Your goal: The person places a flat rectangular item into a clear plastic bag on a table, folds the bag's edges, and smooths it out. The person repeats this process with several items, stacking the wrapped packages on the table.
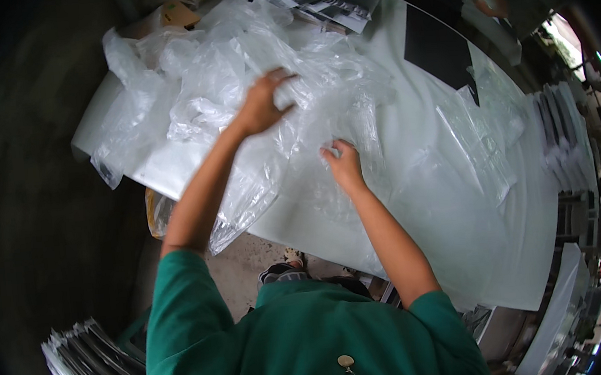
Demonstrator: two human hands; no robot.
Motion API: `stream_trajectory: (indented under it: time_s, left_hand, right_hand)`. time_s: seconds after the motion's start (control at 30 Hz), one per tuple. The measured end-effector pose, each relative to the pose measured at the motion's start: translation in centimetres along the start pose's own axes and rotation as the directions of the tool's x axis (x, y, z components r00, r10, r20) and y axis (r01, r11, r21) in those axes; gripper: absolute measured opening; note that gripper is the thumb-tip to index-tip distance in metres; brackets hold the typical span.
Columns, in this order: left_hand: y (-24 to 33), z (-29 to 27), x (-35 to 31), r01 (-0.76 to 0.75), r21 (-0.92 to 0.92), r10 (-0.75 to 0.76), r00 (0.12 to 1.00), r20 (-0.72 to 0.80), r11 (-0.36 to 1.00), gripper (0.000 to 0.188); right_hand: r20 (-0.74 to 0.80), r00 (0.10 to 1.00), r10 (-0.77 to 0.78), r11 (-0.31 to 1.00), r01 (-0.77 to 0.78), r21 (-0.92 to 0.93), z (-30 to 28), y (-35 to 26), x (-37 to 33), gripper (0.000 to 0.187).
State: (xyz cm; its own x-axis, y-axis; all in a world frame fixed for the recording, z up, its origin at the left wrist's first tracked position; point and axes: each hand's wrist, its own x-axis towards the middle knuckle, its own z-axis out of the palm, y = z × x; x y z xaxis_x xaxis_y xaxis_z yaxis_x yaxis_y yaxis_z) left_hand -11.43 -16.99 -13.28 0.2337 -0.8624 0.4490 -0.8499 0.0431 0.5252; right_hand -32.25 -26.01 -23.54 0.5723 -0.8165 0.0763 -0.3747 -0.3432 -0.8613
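Note:
Crumpled clear plastic bags (198, 75) lie in a loose heap over the left and middle of a white-covered table (298, 241). Above the heap, my left hand (262, 105) is blurred by motion, its thumb and fingers apart with nothing plainly between them. Lower and to the right, my right hand (345, 166) has thumb and forefinger brought together at the thin film of a clear plastic bag (317, 129). Exactly where the film enters that pinch is hard to make out.
A black flat panel (438, 50) and another clear bag (479, 143) lie on the table's right side. Dark wrapped items (341, 2) sit at the far edge. Another person's hand (490, 3) shows at the upper right. Wrapped sheets (95, 370) stand lower left.

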Motion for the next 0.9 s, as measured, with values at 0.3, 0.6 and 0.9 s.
stream_trajectory:
  time_s: [0.3, 0.6, 0.9]
  left_hand:
    - [14.8, -1.6, 0.0, 0.379, -0.572, 0.361, 0.497, 0.789, 0.727, 0.04]
    - [20.8, 2.0, 3.5, -0.22, -0.65, 0.609, 0.643, 0.464, 0.727, 0.052]
    - [30.5, 6.5, 11.2, 0.125, -0.566, 0.355, 0.664, 0.658, 0.815, 0.019]
  right_hand:
    - [0.382, 0.833, -0.4, 0.861, 0.199, 0.467, -18.5, -14.4, -5.6, 0.015]
    - [0.413, 0.888, -0.205, 0.979, 0.193, 0.071, -30.9, -14.1, -11.9, 0.009]
    - [-0.192, 0.98, 0.058, 0.97, -0.1, -0.22, -46.1, -3.3, -13.2, 0.036]
